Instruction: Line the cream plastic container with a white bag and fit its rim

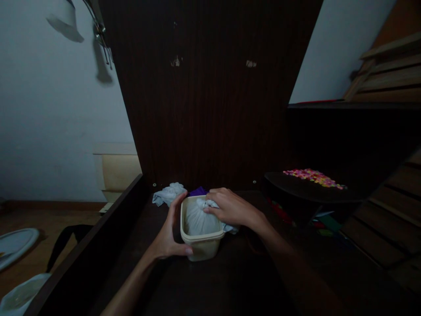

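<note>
A cream square tub (201, 250) stands on the dark surface in front of me. Inside it sits a whitish plastic bag (200, 221), its top gathered into a twist. My left hand (169, 232) grips the tub's left side, thumb on the front wall and fingers toward the back corner. Over the tub's right rim, my right hand (232, 207) pinches the twisted neck of the bag. Part of the bag hangs out past the rim below this hand. What the bag contains cannot be made out.
Behind the tub lie a crumpled pale plastic bag (169, 194) and something purple (198, 191). A dark panel (210, 109) rises at the back. A raised board (95, 237) edges the left. On a rounded shelf (296, 186) to the right is a pile of colourful small pieces (315, 177).
</note>
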### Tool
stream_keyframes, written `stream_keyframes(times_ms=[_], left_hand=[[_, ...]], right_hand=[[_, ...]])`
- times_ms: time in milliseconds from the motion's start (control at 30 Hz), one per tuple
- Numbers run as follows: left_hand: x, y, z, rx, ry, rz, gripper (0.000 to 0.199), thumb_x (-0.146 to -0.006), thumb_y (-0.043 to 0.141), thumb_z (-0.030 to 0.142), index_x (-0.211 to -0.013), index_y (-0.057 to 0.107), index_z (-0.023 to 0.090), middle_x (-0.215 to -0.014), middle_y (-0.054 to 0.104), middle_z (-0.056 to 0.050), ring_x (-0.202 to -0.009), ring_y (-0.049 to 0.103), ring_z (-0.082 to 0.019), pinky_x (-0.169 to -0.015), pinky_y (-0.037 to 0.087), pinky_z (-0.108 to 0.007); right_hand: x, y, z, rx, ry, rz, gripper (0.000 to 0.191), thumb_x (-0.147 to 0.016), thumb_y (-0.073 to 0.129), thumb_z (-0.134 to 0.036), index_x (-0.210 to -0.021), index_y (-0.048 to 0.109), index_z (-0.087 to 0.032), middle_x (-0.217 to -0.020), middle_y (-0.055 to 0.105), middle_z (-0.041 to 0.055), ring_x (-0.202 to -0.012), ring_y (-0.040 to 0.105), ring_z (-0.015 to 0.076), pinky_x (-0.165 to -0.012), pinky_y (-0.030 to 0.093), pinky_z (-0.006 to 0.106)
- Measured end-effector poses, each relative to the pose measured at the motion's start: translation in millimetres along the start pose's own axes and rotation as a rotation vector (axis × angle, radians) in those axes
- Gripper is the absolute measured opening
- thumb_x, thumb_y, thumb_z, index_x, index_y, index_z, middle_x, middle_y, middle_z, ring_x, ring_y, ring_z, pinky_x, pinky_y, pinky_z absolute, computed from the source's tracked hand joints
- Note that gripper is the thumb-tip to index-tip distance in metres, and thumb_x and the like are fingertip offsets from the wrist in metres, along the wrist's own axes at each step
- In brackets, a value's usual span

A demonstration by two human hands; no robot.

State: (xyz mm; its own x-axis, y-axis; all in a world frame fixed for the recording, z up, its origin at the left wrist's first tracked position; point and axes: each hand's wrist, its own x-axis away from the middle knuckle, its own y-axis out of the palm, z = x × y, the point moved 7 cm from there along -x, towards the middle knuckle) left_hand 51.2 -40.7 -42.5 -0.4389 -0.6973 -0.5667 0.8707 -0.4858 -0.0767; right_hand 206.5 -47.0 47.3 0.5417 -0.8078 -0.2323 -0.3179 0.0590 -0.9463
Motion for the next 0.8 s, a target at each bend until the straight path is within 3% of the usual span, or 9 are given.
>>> stream_keyframes(times_ms=[133, 267, 433, 533, 667, 800], left_hand=[[7.6, 6.2, -10.3, -0.03, -0.04, 0.035, 0.141, -0.052, 0.093, 0.058, -0.159, 0.007, 0.027, -0.168, 0.008, -0.017, -0.155, 0.009, -0.043, -0.125, 0.008, -0.059], [11.6, 9.5, -21.0, -0.056, -0.126, 0.033, 0.15, -0.053, 0.094, 0.055, -0.159, -0.008, 0.025, -0.166, 0.014, -0.021, -0.154, 0.017, -0.041, -0.125, 0.008, -0.059], [14.1, 4.9, -27.3, -0.125, -0.188, 0.048, 0.142, -0.058, 0.091, 0.054, -0.159, -0.004, 0.023, -0.164, 0.019, -0.022, -0.152, 0.025, -0.04, -0.124, 0.015, -0.059], [14.8, 1.3, -27.8, -0.121, -0.185, 0.056, 0.137, -0.058, 0.091, 0.051, -0.158, 0.002, 0.023, -0.162, 0.025, -0.022, -0.149, 0.031, -0.041, -0.123, 0.02, -0.059], [16.2, 0.6, -27.0, -0.081, -0.166, 0.038, 0.136, -0.059, 0.091, 0.052, -0.158, 0.003, 0.023, -0.16, 0.029, -0.022, -0.147, 0.034, -0.042, -0.122, 0.023, -0.06], [18.4, 2.1, -26.8, -0.054, -0.163, 0.028, 0.134, -0.058, 0.09, 0.056, -0.158, 0.006, 0.024, -0.159, 0.031, -0.021, -0.145, 0.037, -0.043, -0.121, 0.025, -0.06]], right_hand=[[-1.9, -22.3, -0.9, -0.044, -0.026, 0.119, 0.008, -0.094, 0.062, -0.021, -0.092, 0.066, -0.015, -0.091, 0.067, 0.0063, -0.085, 0.062, 0.0183, -0.076, 0.042, 0.029], [-1.6, -58.1, 3.3, -0.06, -0.036, 0.309, 0.011, -0.095, 0.057, -0.022, -0.086, 0.061, -0.017, -0.085, 0.064, 0.0039, -0.078, 0.059, 0.0169, -0.071, 0.04, 0.028], [3.9, -115.3, 18.7, -0.064, 0.036, 0.618, 0.012, -0.094, 0.054, -0.028, -0.086, 0.059, -0.019, -0.078, 0.065, 0.0018, -0.07, 0.058, 0.0165, -0.067, 0.039, 0.027], [5.4, -139.9, 33.5, -0.021, 0.091, 0.73, 0.012, -0.092, 0.053, -0.029, -0.089, 0.059, -0.019, -0.079, 0.067, 0.0032, -0.07, 0.059, 0.018, -0.066, 0.039, 0.027], [-0.1, -149.2, 57.7, 0.089, 0.165, 0.722, 0.015, -0.094, 0.049, -0.031, -0.093, 0.058, -0.019, -0.08, 0.066, 0.0056, -0.071, 0.061, 0.0211, -0.066, 0.037, 0.029], [-10.2, -135.0, 83.8, 0.191, 0.203, 0.585, 0.014, -0.096, 0.047, -0.028, -0.095, 0.058, -0.02, -0.088, 0.067, 0.0075, -0.078, 0.061, 0.023, -0.067, 0.036, 0.03]])
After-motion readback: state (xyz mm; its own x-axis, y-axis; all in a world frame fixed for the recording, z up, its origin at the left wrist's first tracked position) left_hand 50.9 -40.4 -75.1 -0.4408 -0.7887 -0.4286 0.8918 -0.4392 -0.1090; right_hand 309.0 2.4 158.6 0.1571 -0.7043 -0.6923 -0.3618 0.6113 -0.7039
